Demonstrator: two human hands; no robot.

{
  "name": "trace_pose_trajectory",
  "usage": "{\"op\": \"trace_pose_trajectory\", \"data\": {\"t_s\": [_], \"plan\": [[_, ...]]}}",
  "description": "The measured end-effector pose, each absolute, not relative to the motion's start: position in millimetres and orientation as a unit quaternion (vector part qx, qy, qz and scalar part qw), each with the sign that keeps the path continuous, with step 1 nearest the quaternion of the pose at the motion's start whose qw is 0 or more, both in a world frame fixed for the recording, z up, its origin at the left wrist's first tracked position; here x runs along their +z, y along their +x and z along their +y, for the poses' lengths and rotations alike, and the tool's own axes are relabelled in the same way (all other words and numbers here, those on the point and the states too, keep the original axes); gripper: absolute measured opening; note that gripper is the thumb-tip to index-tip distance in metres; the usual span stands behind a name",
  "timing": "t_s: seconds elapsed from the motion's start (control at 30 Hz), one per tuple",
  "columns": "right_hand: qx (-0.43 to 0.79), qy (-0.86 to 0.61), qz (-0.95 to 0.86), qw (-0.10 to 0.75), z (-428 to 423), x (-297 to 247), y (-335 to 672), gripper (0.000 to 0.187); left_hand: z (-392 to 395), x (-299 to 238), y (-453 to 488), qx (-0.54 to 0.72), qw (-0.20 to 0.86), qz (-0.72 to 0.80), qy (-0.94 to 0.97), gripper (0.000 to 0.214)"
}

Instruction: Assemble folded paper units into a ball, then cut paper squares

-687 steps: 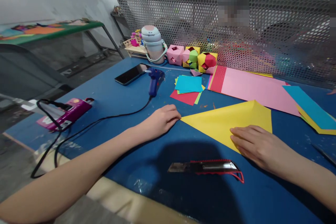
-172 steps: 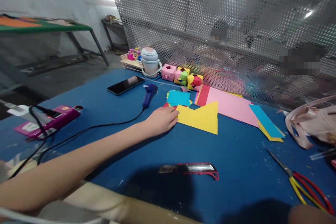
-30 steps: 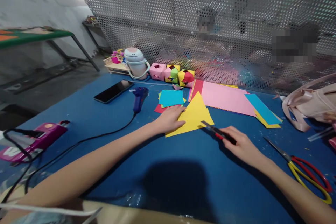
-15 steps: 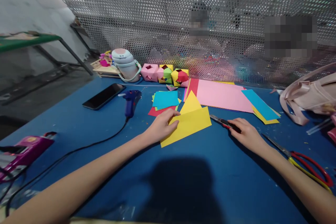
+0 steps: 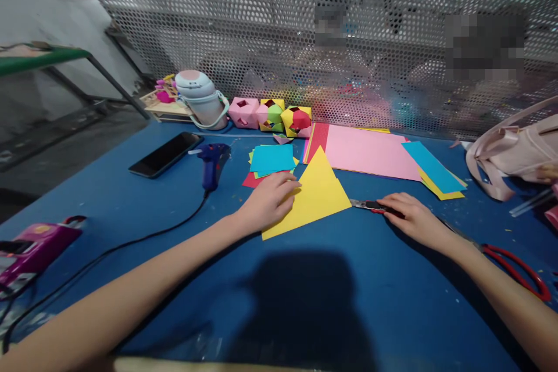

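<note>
A yellow paper folded into a triangle point(image 5: 316, 195) lies on the blue table point(image 5: 305, 290). My left hand point(image 5: 265, 204) rests on its left edge, fingers bent and pressing the sheet down. My right hand point(image 5: 412, 218) is closed on a red and black utility knife point(image 5: 368, 205), whose blade end points at the triangle's right corner and lies flat on the table.
Behind the triangle lie coloured paper squares point(image 5: 271, 158), a large pink sheet point(image 5: 370, 151) and paper cubes point(image 5: 272, 114). A blue glue gun point(image 5: 211, 160), a phone point(image 5: 164, 153) and a pale bottle point(image 5: 201, 100) are at the left. Scissors point(image 5: 518, 267) and a pink bag point(image 5: 514, 154) are at the right.
The folded yellow sheet has been turned under my left hand into one triangle. My right hand with the knife has slid a little toward its right corner.
</note>
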State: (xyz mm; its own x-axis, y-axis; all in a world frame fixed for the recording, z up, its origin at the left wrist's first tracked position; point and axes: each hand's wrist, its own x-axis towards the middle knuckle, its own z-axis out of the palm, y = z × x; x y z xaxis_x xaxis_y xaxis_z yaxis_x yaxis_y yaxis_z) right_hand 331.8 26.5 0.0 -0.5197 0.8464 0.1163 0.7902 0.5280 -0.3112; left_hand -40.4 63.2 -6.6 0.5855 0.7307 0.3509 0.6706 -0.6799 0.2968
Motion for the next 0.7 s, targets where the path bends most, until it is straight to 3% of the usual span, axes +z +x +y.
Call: {"op": "trace_pose_trajectory", "data": {"t_s": [0.2,0.7], "plan": [[0.129,-0.468,-0.867,0.115,28,4,335,0.033,66,-7,-30,0.134,0.081,0.267,0.951,0.032],[0.163,-0.459,-0.863,0.137,28,4,336,0.033,69,-21,-25,0.064,0.091,0.237,0.965,0.037]]}}
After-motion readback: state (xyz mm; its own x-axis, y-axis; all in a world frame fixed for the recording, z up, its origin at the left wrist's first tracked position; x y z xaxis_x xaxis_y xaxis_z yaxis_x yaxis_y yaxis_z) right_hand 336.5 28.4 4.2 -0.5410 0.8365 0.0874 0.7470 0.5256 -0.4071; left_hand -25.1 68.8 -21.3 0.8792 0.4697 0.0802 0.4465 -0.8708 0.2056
